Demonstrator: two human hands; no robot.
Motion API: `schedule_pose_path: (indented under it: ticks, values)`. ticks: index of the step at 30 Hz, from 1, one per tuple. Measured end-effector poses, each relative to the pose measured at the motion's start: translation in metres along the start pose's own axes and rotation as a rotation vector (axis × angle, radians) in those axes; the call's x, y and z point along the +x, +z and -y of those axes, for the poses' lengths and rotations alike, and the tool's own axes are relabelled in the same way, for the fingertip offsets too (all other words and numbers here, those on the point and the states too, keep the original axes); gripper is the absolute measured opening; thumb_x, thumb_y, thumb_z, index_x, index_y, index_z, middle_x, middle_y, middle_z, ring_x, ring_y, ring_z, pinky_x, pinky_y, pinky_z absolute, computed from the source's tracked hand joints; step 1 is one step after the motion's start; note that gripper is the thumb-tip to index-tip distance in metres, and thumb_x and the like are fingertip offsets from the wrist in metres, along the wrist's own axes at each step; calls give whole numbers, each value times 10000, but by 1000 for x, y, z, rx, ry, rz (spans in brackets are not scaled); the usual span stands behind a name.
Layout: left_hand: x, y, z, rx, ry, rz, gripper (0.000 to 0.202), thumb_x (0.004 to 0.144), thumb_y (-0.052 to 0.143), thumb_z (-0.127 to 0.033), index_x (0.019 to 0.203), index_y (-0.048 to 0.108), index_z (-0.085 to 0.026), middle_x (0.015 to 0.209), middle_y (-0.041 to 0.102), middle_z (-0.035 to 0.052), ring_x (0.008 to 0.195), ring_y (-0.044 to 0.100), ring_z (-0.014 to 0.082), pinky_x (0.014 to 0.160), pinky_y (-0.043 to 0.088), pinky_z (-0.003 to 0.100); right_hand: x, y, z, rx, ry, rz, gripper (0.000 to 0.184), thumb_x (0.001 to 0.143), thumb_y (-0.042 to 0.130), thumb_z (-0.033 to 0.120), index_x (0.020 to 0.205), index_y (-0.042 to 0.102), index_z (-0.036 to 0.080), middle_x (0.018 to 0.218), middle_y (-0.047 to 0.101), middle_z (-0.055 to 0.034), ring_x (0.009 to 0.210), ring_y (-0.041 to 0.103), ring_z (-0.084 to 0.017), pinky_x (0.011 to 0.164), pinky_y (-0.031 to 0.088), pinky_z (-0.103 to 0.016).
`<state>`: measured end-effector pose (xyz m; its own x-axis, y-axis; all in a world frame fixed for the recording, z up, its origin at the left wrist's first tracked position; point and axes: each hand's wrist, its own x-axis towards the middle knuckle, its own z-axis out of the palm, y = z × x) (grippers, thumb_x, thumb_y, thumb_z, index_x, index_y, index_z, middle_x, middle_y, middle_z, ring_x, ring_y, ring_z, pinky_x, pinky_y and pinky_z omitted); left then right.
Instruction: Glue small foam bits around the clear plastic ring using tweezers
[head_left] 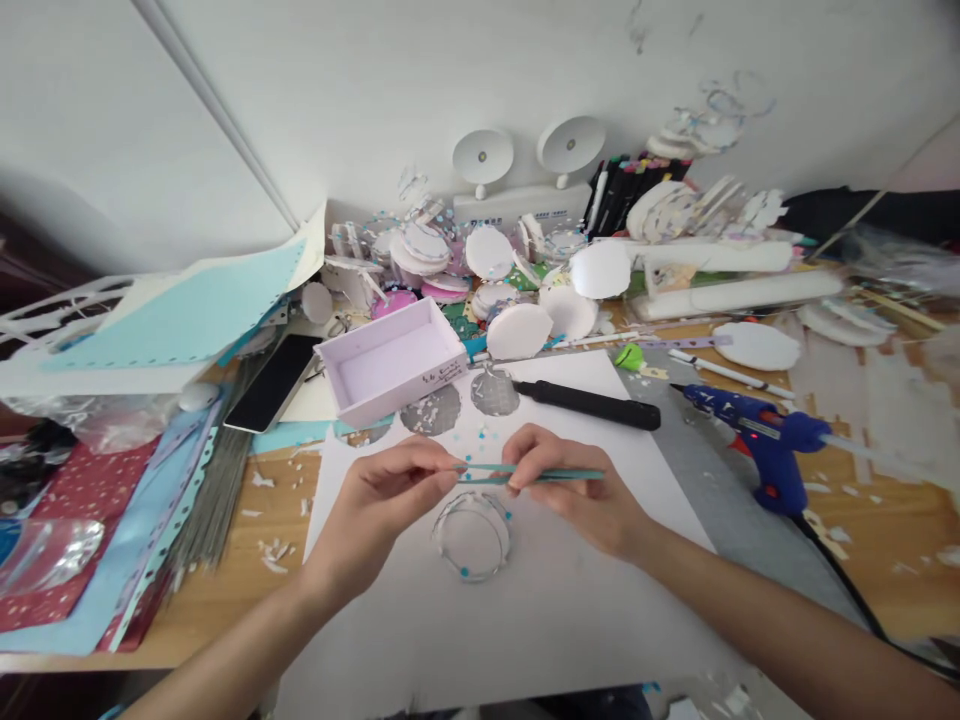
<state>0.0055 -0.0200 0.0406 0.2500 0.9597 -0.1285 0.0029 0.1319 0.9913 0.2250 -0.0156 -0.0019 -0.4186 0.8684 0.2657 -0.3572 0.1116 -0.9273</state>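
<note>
— On what does the work lie?
— On a light wooden desk [255,520], crowded with paper scraps, against a white wall [375,90]. Nearest to the person lies a large white paper sheet [540,610].
— And the hands?
— The left hand [375,510] and the right hand [581,495] are close together above this sheet. Each grip is closed, thumb against fingertips, on a thin teal strip [486,470] that lies level between them. The left grip pinches its left end. The right grip pinches it further along, and the rest sticks out to the right.
— Is something under it?
— Yes, a clear round ring with blue dots [471,535] lies on the sheet, just below the strip.
— What is behind?
— A long black pen-like tool [592,405] lies at the far edge of the sheet, with a blue hot glue gun [761,440] to the right. To the left is an empty lilac cardboard box [394,368], and a black phone [274,382] beside it. Farther back, white round paper discs [517,330] are heaped near the wall.
</note>
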Motion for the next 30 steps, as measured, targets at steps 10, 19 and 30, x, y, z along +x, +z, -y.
schedule_pose_path:
  ticks: [10,19,30]
  values:
    - [-15,11,-13,195,16,13,187,894,599,-296,980,757,-246,926,680,41,885,586,177,813,459,273,3,7,7,347,98,-42,69,824,663,207,874,710,192,876,619,-17,718,629,-97,837,562,-340]
    - [-12,15,-10,116,-28,57,235,909,570,-331,798,745,-222,823,645,27,823,560,165,769,423,265,2,2,4,246,53,-14,132,841,618,126,892,713,203,871,632,-28,722,629,-108,739,552,-307]
    - [-7,12,-5,158,-37,114,269,926,519,-267,784,741,-212,791,649,19,787,560,157,754,414,269,1,-1,1,124,39,-6,124,844,616,129,880,715,196,895,624,-33,703,624,-106,693,534,-289]
